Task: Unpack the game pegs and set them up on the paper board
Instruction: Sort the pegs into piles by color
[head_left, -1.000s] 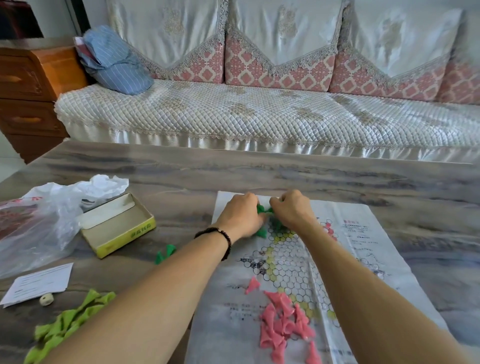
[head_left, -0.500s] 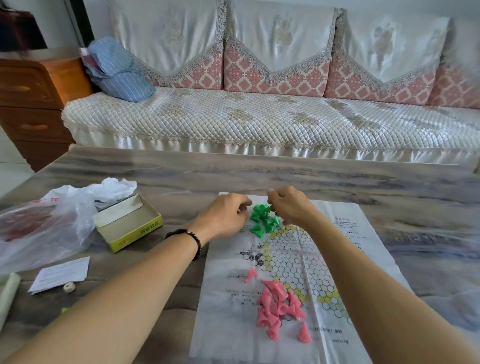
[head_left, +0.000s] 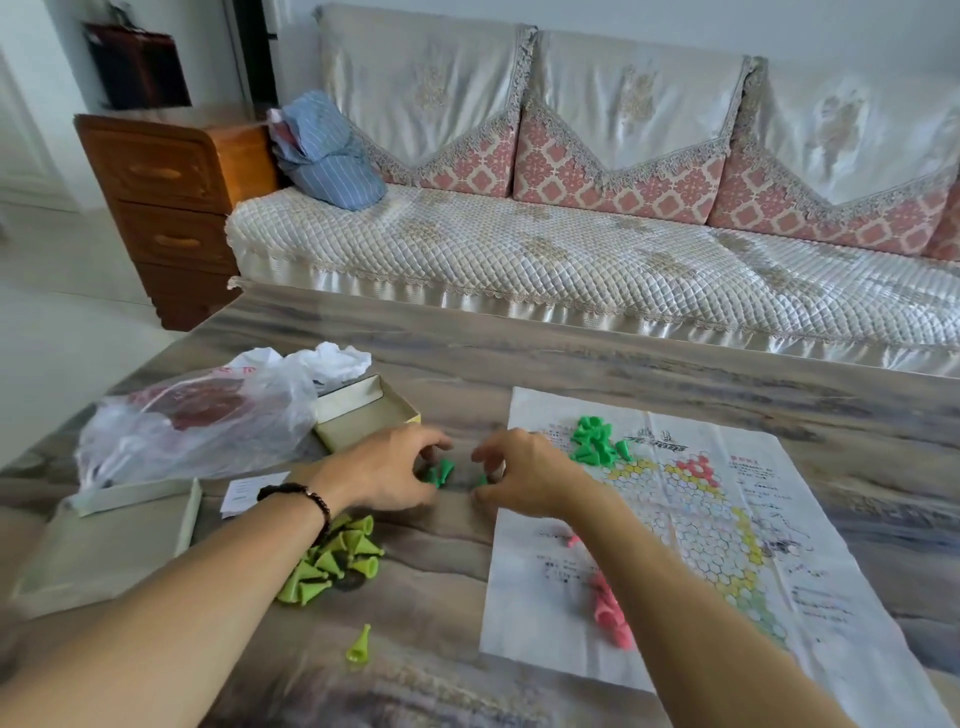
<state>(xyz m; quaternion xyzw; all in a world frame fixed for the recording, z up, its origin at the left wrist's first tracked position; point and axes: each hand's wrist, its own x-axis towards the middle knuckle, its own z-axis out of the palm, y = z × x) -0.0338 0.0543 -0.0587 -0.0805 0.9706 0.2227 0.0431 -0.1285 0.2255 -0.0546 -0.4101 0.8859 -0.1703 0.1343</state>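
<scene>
Comparing with half a second ago, your creased white paper board printed with a hexagon grid still lies flat on the grey marbled table, with the dark green peg heap left at its far corner and pink pegs near its front. Both hands have left that heap for the bare table left of the sheet. Your left hand curls over two loose dark green cone pegs, your right hand over another; whether either grips is unclear.
</scene>
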